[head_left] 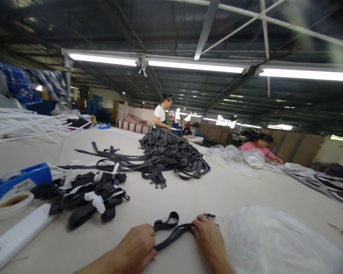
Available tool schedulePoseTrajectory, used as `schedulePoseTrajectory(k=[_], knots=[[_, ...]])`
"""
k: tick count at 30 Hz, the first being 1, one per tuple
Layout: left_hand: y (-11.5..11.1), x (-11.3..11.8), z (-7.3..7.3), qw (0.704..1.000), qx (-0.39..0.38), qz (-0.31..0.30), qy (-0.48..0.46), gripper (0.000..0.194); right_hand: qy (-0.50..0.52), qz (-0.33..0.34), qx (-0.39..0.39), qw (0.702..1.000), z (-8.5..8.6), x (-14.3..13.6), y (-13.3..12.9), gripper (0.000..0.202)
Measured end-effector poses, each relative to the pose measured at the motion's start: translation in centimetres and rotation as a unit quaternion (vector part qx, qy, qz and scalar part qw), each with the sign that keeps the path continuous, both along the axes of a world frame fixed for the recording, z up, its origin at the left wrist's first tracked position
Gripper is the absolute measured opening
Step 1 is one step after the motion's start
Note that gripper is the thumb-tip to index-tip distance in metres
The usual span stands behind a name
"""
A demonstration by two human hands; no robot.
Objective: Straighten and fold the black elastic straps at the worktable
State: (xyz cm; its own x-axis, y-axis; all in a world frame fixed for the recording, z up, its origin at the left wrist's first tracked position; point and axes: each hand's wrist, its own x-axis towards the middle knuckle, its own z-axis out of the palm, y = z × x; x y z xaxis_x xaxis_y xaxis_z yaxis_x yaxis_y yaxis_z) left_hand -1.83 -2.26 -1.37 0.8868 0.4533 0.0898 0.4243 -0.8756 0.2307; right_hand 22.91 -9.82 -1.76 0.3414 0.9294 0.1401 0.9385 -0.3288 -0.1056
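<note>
A dark grey webbing strap lies looped on the table between my hands, with a slider buckle near its left side. My left hand is closed around the strap's left part. Over the other end, my right hand has its fingers closed on the strap, and a dark clip sticks out past its fingertips. Beyond them rises a large heap of similar straps, with several hooks hanging at its near edge. Rolled black straps tied with white pieces lie to the left.
At the left are a blue tape dispenser, a tape roll and a long white object. Clear plastic bags lie at the right. Two people, one in a green apron and one in pink, are beyond the table.
</note>
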Motion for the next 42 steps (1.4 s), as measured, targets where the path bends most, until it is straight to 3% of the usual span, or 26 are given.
schedulePoseTrajectory(k=[4, 8, 13, 18, 23, 29, 32, 35, 37, 39, 40, 42], knots=[[-0.3, 0.4, -0.5, 0.999, 0.031, -0.024, 0.023, 0.012, -0.051, -0.009, -0.021, 0.998, 1.0, -1.2, 0.2, 0.027], [-0.8, 1.3, -0.4, 0.997, 0.047, -0.042, 0.048, 0.02, -0.003, -0.027, -0.043, 0.999, 0.8, -2.9, 1.0, 0.031], [-1.3, 2.3, -0.2, 0.985, 0.101, -0.121, 0.063, 0.012, 0.109, -0.066, -0.037, 0.991, 0.8, -4.6, 2.7, 0.024], [-1.5, 2.3, -0.2, 0.985, 0.116, -0.13, 0.0, 0.011, 0.191, -0.069, -0.045, 0.978, 1.4, -5.4, 4.2, 0.02], [-0.9, 1.7, -0.6, 0.977, 0.134, -0.145, -0.081, 0.034, 0.254, -0.075, -0.049, 0.963, 0.9, -5.4, 4.5, 0.015], [0.1, 1.4, -2.0, 0.942, 0.199, -0.236, -0.135, 0.005, 0.251, -0.115, -0.062, 0.959, 0.3, -4.9, 5.2, 0.026], [0.3, 1.5, -2.2, 0.936, 0.2, -0.253, -0.139, 0.007, 0.203, -0.089, -0.065, 0.973, 0.8, -5.5, 5.3, 0.027], [0.0, 1.5, -2.2, 0.941, 0.203, -0.237, -0.13, 0.018, 0.127, -0.046, -0.067, 0.989, 1.8, -6.3, 5.0, 0.053], [-0.2, 1.3, -2.1, 0.942, 0.202, -0.234, -0.129, 0.022, 0.032, 0.038, -0.066, 0.997, 2.5, -6.5, 4.8, 0.075], [-0.2, 1.0, -2.1, 0.943, 0.196, -0.234, -0.132, 0.022, -0.037, 0.167, -0.08, 0.982, 3.0, -6.2, 4.7, 0.082], [-0.1, 0.9, -2.1, 0.944, 0.194, -0.233, -0.131, 0.022, -0.036, 0.223, -0.096, 0.969, 3.3, -5.9, 4.7, 0.08], [0.0, 0.8, -2.3, 0.945, 0.193, -0.23, -0.131, 0.021, 0.046, 0.265, -0.142, 0.953, 3.7, -5.0, 4.8, 0.08]])
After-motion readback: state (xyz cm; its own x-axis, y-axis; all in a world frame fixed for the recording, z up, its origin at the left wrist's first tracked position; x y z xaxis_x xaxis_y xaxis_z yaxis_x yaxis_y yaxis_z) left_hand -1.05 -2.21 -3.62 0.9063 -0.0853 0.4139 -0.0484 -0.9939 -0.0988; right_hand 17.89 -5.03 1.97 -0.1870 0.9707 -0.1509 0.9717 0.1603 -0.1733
